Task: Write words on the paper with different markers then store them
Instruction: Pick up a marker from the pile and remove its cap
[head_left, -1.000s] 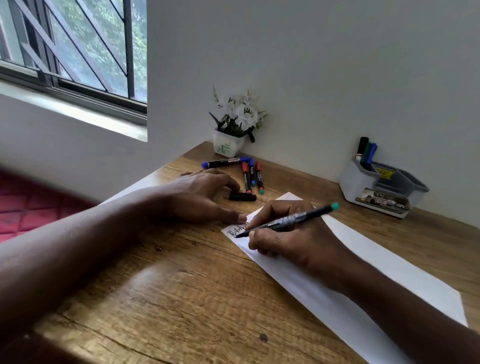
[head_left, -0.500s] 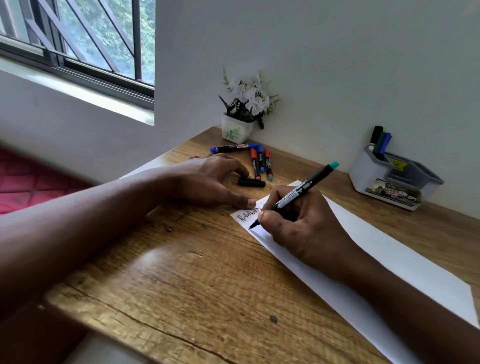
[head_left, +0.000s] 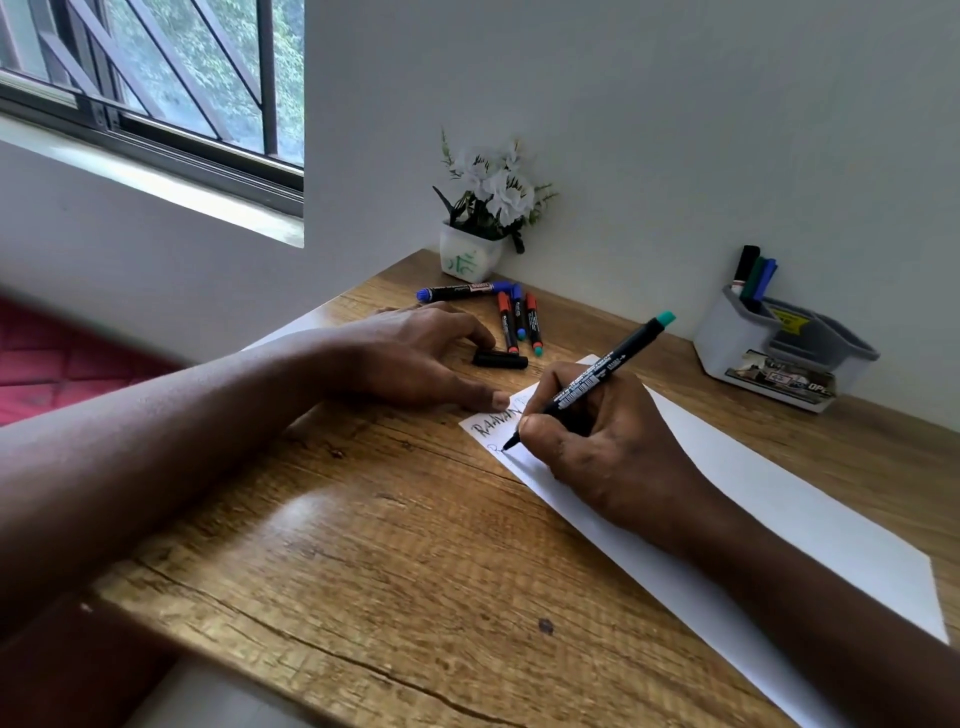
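A long white paper (head_left: 769, 499) lies slanted across the wooden table (head_left: 395, 561). My right hand (head_left: 608, 441) grips a black marker with a green end (head_left: 597, 376), its tip touching the paper just under a line of black handwriting (head_left: 496, 422). My left hand (head_left: 415, 358) rests flat on the table with its thumb pressing the paper's near corner. A black marker cap (head_left: 500, 359) lies just beyond the left fingers. Several capped markers (head_left: 511, 317), blue, red and green, lie behind it.
A grey and white organizer (head_left: 784, 358) holding three markers (head_left: 753, 275) stands at the back right against the wall. A small white pot of white flowers (head_left: 475, 249) sits in the table's far corner. A window is at the upper left.
My right hand has dropped from the first written line to a spot just below it and the marker now stands steeper. The left hand has stayed in place.
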